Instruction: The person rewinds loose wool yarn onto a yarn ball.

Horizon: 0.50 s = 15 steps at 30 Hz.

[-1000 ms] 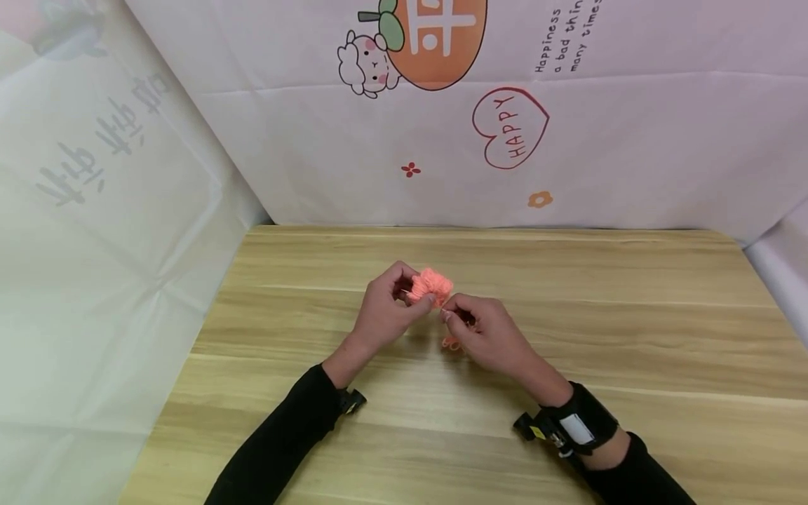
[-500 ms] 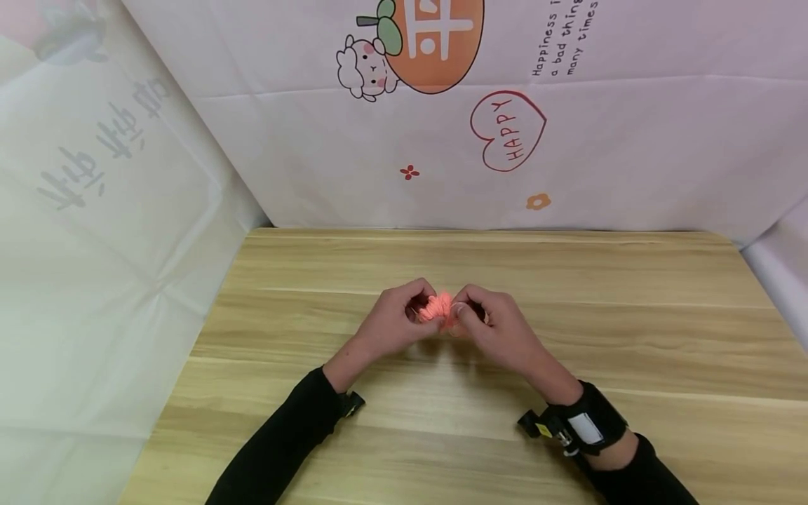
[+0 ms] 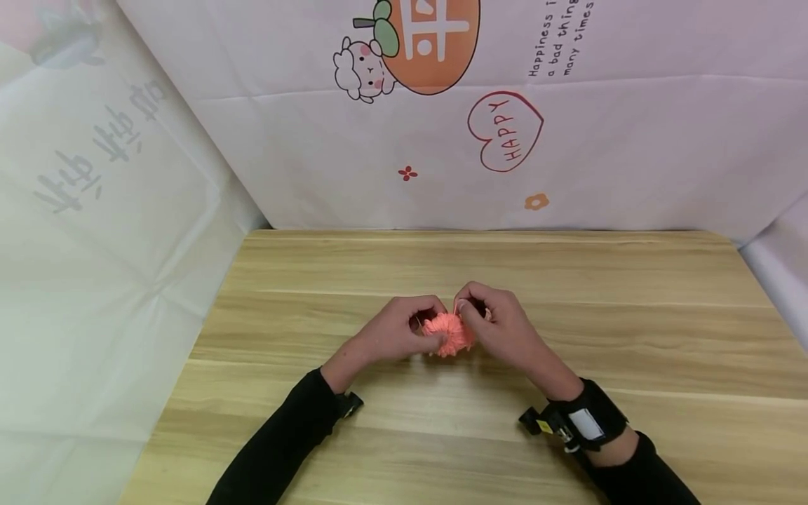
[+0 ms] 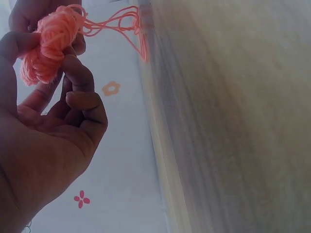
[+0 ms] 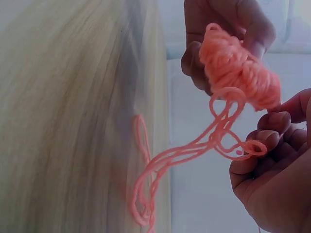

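Observation:
A small bundle of coral-pink yarn (image 3: 447,334), wound tight and pinched in at its middle, is held up over the table. My left hand (image 3: 407,330) grips it between thumb and fingers at its left side. With thumb and forefinger my right hand (image 3: 501,326) pinches a strand that runs from the bundle. In the right wrist view the bundle (image 5: 238,68) shows thick folded loops, and loose yarn loops (image 5: 194,148) trail away from it toward the table. The left wrist view has the bundle (image 4: 53,43) between my left thumb and fingertips.
The wood-grain table (image 3: 379,435) spreads beneath both hands. Behind it hangs a white printed cloth (image 3: 303,161) with a heart and flowers, and another white cloth (image 3: 126,280) runs along the left. A camera on a black strap (image 3: 587,421) sits on the right wrist.
The yarn bundle has come lower and a little right, turning in my left hand. My right hand first closed in on it, then drew its strand round to the bundle's far side.

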Each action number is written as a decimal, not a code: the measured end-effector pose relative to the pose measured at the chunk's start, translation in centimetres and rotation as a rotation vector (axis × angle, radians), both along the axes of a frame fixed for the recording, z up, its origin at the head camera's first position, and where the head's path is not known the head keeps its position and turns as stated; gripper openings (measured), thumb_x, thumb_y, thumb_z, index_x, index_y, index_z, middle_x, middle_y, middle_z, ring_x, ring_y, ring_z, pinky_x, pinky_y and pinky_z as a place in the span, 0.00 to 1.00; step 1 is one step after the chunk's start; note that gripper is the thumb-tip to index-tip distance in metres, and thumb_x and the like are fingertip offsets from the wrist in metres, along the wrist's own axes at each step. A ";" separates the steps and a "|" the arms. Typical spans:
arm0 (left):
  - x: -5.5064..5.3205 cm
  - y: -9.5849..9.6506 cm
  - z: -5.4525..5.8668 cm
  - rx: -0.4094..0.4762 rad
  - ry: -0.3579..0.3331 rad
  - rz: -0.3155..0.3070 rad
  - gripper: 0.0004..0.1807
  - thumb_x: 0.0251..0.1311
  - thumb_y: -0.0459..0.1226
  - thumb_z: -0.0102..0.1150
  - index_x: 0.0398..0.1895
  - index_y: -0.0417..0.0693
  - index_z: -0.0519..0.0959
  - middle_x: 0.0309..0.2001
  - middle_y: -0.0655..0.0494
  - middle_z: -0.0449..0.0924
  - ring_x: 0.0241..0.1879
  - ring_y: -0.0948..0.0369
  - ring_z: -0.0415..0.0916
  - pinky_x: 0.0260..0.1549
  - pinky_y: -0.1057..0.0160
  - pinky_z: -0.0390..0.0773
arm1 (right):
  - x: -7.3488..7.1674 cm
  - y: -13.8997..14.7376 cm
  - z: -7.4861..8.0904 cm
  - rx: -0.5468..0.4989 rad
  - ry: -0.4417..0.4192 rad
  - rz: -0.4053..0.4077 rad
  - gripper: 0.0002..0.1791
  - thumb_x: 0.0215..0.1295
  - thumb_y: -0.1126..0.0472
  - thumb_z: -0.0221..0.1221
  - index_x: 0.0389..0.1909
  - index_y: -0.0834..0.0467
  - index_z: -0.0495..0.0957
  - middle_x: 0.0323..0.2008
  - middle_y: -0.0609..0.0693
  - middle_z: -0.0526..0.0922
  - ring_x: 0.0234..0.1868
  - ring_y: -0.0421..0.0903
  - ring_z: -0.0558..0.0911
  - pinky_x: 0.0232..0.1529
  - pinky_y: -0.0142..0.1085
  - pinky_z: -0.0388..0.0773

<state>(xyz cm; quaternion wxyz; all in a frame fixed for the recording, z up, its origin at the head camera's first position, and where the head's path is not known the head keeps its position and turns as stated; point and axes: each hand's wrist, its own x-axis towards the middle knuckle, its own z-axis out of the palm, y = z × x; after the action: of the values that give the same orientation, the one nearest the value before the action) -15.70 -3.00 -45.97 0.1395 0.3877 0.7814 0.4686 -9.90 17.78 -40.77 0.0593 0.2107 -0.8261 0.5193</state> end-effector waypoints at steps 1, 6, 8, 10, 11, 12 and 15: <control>0.1 0.0 0.1 0.004 -0.008 -0.014 0.08 0.57 0.40 0.62 0.39 0.60 0.77 0.32 0.63 0.76 0.30 0.65 0.70 0.27 0.66 0.74 | 0.0 0.0 -0.1 0.002 0.000 0.001 0.10 0.73 0.70 0.48 0.33 0.61 0.77 0.20 0.52 0.73 0.19 0.41 0.68 0.18 0.32 0.66; 0.6 0.1 1.5 0.107 -0.055 -0.097 0.06 0.60 0.36 0.63 0.39 0.53 0.78 0.33 0.61 0.77 0.31 0.64 0.70 0.27 0.65 0.72 | -0.1 0.1 -0.3 0.008 -0.005 -0.004 0.10 0.73 0.70 0.49 0.34 0.60 0.78 0.20 0.49 0.72 0.20 0.41 0.67 0.18 0.31 0.64; 0.9 0.1 2.1 0.159 -0.075 -0.133 0.06 0.61 0.35 0.63 0.40 0.49 0.79 0.33 0.59 0.76 0.31 0.63 0.69 0.27 0.64 0.70 | -0.2 0.2 -0.4 0.006 -0.012 -0.010 0.10 0.73 0.69 0.49 0.34 0.59 0.78 0.20 0.48 0.71 0.20 0.42 0.67 0.18 0.31 0.63; 1.1 0.1 2.7 0.196 -0.092 -0.163 0.05 0.61 0.33 0.63 0.40 0.47 0.79 0.33 0.57 0.76 0.30 0.63 0.68 0.27 0.64 0.69 | -0.2 0.2 -0.5 0.002 -0.021 -0.017 0.11 0.73 0.69 0.49 0.34 0.58 0.78 0.19 0.48 0.70 0.19 0.42 0.66 0.18 0.31 0.63; 1.1 0.1 2.8 0.209 -0.097 -0.173 0.05 0.61 0.33 0.63 0.40 0.46 0.79 0.33 0.57 0.76 0.30 0.63 0.68 0.26 0.63 0.68 | -0.3 0.2 -0.6 0.001 -0.023 -0.021 0.11 0.73 0.69 0.49 0.34 0.58 0.78 0.19 0.48 0.70 0.19 0.42 0.66 0.18 0.31 0.62; 1.1 0.1 2.9 0.221 -0.102 -0.182 0.05 0.61 0.32 0.63 0.40 0.46 0.79 0.33 0.56 0.77 0.29 0.63 0.68 0.26 0.62 0.68 | -0.3 0.2 -0.7 0.000 -0.024 -0.023 0.11 0.73 0.69 0.49 0.33 0.58 0.78 0.19 0.48 0.70 0.19 0.43 0.66 0.18 0.31 0.62; 1.2 0.1 3.2 0.243 -0.109 -0.197 0.06 0.61 0.31 0.63 0.40 0.44 0.79 0.33 0.55 0.77 0.29 0.62 0.68 0.26 0.59 0.69 | -0.8 0.4 -1.7 -0.007 -0.025 -0.031 0.12 0.74 0.68 0.49 0.32 0.55 0.78 0.19 0.48 0.70 0.19 0.43 0.66 0.17 0.32 0.62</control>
<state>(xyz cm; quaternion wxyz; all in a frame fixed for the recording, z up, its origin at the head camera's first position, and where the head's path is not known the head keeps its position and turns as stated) -14.54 -2.94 -42.76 0.1790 0.4507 0.6684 0.5640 -10.67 18.23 -42.48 0.0577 0.1910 -0.8282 0.5237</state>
